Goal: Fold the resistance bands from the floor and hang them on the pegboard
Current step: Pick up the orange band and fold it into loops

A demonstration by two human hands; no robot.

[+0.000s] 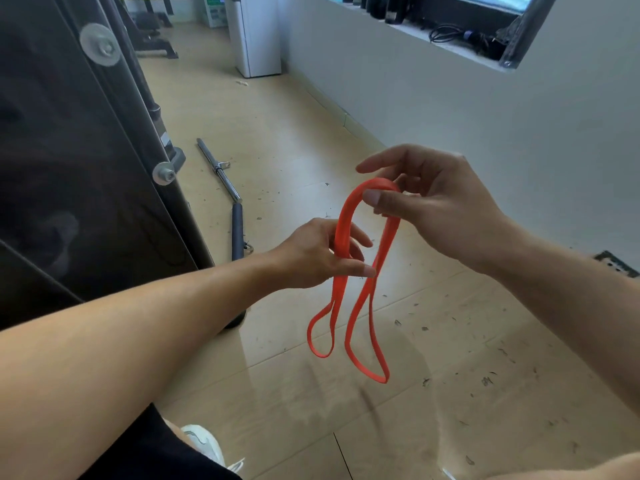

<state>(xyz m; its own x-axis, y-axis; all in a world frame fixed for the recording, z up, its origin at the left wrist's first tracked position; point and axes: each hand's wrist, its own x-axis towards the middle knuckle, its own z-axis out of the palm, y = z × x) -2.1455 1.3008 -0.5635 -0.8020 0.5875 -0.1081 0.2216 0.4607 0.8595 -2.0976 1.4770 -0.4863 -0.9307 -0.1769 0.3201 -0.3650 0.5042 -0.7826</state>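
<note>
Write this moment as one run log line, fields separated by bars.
phase: folding | orange band: doubled, loops hang above floor | right hand: pinches top bend | left hand: grips left strands | pegboard: not in view

text: none legible | green box: print too blurred to read

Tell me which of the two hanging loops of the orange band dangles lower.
The right-hand loop of the orange resistance band hangs lower, its bottom well below that of the shorter loop under the left hand. The right hand pinches the top fold.
</note>
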